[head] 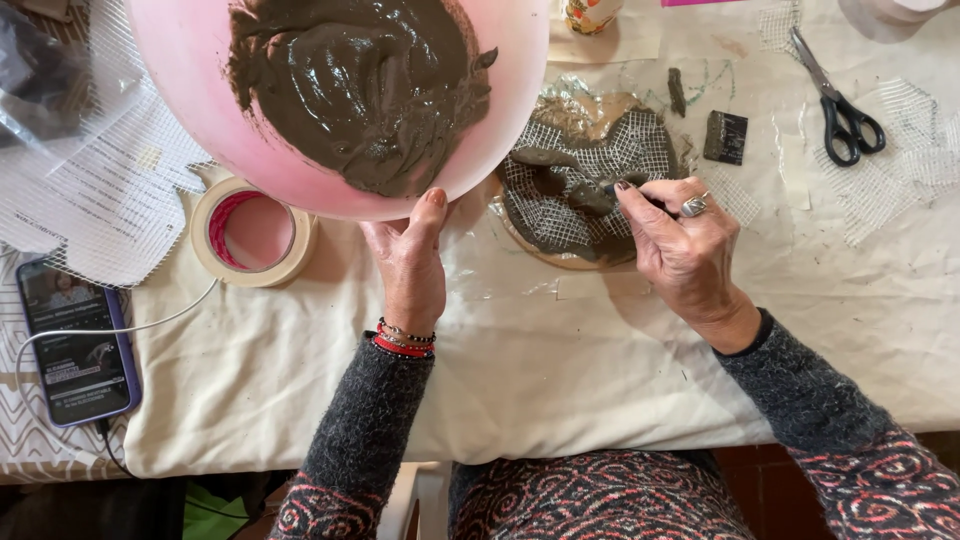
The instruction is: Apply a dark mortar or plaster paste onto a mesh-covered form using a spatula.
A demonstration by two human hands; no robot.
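Note:
My left hand grips the near rim of a pink bowl, tilted towards me and full of wet grey-brown paste. My right hand, with a ring on one finger, pinches a small tool whose paste-covered tip rests on a round form covered with white mesh. Dabs of the same paste lie on the mesh. The tool's handle is hidden in my fingers.
A roll of tape lies left of my left hand. A phone with a white cable sits at the table's left edge. Sheets of white mesh are on the left, mesh scraps and black-handled scissors on the right. A white cloth covers the table.

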